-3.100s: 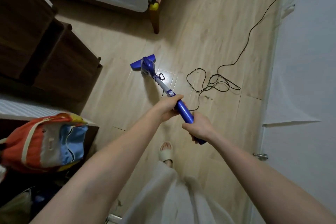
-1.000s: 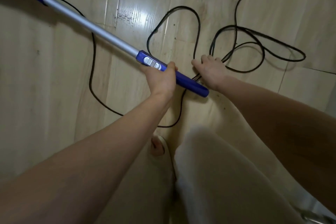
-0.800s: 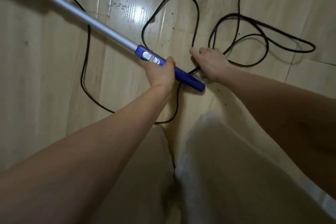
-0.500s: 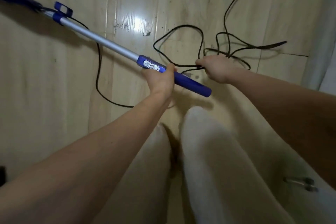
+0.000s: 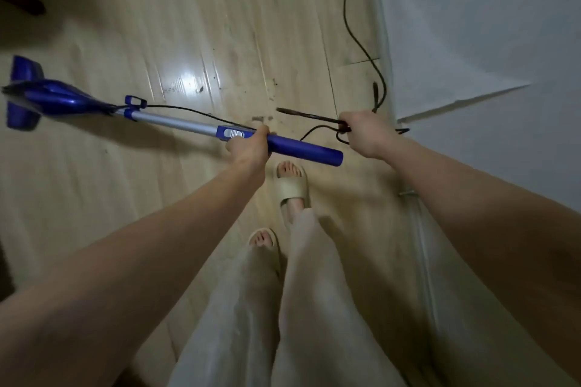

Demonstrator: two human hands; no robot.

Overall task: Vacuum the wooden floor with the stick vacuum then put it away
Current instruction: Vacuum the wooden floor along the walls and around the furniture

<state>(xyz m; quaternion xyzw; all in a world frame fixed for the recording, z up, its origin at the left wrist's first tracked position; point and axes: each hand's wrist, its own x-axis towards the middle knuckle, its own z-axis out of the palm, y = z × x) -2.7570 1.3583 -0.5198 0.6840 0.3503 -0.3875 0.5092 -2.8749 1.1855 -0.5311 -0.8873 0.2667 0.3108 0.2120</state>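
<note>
- Head view: stick vacuum (image 5: 176, 119) lies long-axis left–right over the wooden floor (image 5: 251, 9), head far left.
- Left hand (image 5: 250, 149) grips its handle.
- Right hand (image 5: 364, 133) clutches bunched cord (image 5: 361, 41) near the floor's right edge.

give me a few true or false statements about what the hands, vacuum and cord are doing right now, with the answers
1. The left hand grips the stick vacuum by its blue handle. True.
2. The right hand is also on the handle. False: it holds a bunch of the black cord, apart from the handle.
3. The cord runs up along the white wall. True.
4. The person is barefoot. False: both feet wear beige slippers.
</note>
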